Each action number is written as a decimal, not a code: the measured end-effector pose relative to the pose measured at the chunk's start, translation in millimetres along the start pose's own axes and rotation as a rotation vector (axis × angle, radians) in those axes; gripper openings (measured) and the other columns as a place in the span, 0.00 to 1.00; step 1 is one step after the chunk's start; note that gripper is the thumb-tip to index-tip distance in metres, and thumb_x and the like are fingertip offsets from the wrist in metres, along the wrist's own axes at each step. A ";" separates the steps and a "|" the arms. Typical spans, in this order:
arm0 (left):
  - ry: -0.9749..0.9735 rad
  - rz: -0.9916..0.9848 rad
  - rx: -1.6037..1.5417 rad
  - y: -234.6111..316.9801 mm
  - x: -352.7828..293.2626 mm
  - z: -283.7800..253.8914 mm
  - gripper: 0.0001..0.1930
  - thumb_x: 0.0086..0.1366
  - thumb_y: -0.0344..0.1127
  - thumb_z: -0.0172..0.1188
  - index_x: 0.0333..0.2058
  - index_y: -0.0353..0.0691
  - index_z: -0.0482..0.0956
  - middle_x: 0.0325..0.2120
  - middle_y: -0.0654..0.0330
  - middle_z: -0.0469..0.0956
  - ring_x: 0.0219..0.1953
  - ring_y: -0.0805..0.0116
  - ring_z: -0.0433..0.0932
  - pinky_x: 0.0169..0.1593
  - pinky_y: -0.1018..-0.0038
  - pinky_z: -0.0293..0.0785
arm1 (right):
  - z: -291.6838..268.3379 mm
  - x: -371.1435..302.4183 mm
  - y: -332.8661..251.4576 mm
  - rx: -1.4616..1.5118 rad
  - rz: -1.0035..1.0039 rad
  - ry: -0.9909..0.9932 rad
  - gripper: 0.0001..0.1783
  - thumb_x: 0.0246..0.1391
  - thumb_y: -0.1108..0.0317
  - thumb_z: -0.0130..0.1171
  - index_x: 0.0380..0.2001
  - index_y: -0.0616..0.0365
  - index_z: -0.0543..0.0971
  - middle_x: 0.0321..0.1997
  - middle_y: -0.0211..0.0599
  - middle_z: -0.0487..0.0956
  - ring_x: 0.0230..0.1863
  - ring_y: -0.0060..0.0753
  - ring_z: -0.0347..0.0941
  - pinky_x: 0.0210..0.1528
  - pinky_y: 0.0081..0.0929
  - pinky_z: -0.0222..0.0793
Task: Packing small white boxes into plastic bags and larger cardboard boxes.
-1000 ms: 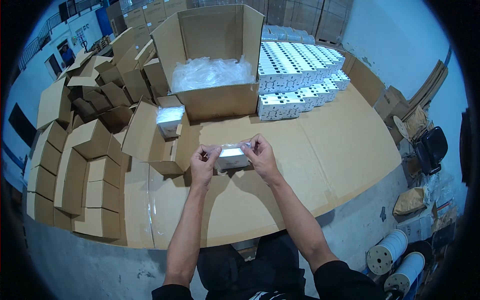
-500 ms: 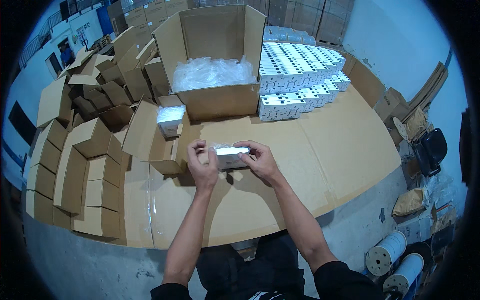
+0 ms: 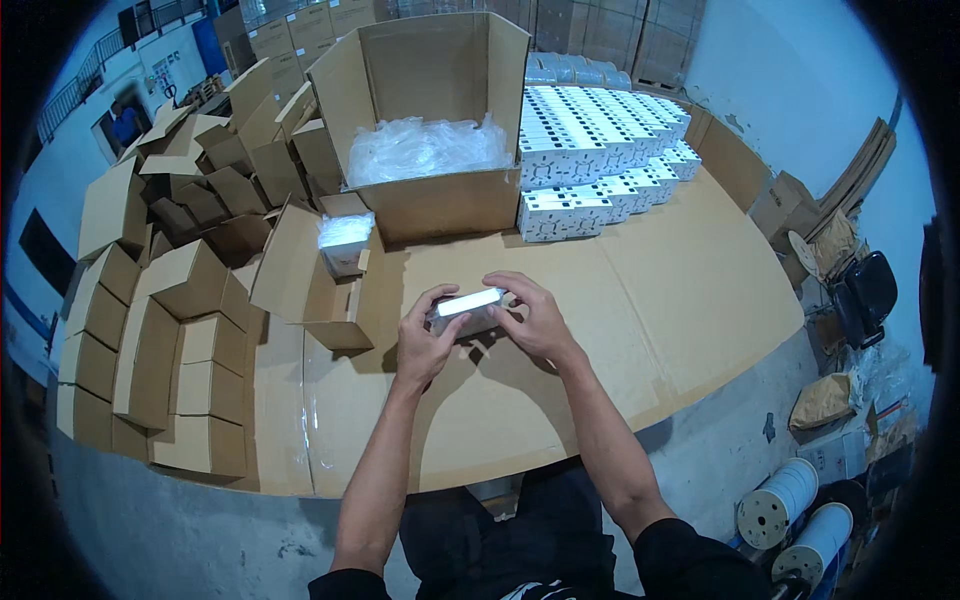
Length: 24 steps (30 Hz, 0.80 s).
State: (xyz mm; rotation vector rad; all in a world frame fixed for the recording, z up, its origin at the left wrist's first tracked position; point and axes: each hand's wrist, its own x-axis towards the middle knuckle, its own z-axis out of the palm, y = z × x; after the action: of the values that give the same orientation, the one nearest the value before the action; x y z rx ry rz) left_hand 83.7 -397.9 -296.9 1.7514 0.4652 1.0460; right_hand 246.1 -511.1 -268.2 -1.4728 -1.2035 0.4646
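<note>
Between both hands is a small white box [image 3: 474, 304] in clear plastic wrap, tilted a little above the cardboard-covered table. My left hand [image 3: 427, 338] grips its left end, thumb against the near face. My right hand [image 3: 533, 318] has closed fingers on the right end. Just left of my left hand stands an open brown carton [image 3: 338, 332]; inside its far end are wrapped white boxes [image 3: 346, 240]. Beyond my hands, a large open carton [image 3: 440, 205] holds a heap of clear plastic bags [image 3: 430, 150].
Stacked white boxes [image 3: 565, 160] fill the far right of the table [image 3: 640, 330]. Open empty cartons [image 3: 205, 390] crowd the left side, with more piled behind. On the floor at right are cable spools [image 3: 775, 505] and a black chair [image 3: 866, 295].
My left hand has moved right and closed on the box's left end, where its fingers stood partly apart before. The box is now tilted, its right end higher.
</note>
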 end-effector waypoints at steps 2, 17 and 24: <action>-0.066 -0.097 0.007 1.6 2.4 0.3 0.19 0.62 0.26 0.69 0.51 0.37 0.78 0.40 0.61 0.81 0.41 0.75 0.79 0.43 0.77 0.77 | -5.7 2.9 2.7 -0.384 -0.327 0.039 0.19 0.54 0.73 0.63 0.50 0.58 0.81 0.47 0.39 0.82 0.53 0.41 0.75 0.59 0.35 0.71; -0.117 -0.094 0.363 7.8 -55.9 -15.9 0.26 0.64 0.33 0.62 0.58 0.30 0.69 0.58 0.42 0.71 0.60 0.44 0.69 0.65 0.57 0.65 | -28.7 114.5 -49.1 -1.209 0.073 -0.732 0.13 0.49 0.71 0.66 0.39 0.64 0.82 0.39 0.53 0.82 0.50 0.58 0.75 0.56 0.45 0.72; -0.201 0.063 0.854 28.3 -96.5 -42.9 0.25 0.65 0.40 0.60 0.58 0.36 0.72 0.62 0.51 0.69 0.67 0.47 0.62 0.69 0.51 0.56 | 8.3 158.5 -48.3 -0.766 -0.538 -0.167 0.07 0.48 0.75 0.65 0.32 0.66 0.81 0.29 0.49 0.82 0.33 0.54 0.78 0.44 0.44 0.75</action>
State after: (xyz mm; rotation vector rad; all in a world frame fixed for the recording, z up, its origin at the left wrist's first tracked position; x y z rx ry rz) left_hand -9.0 -454.6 -308.2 2.6022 0.8068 0.7341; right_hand 282.9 -378.1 -176.1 -1.6467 -1.9682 -0.2877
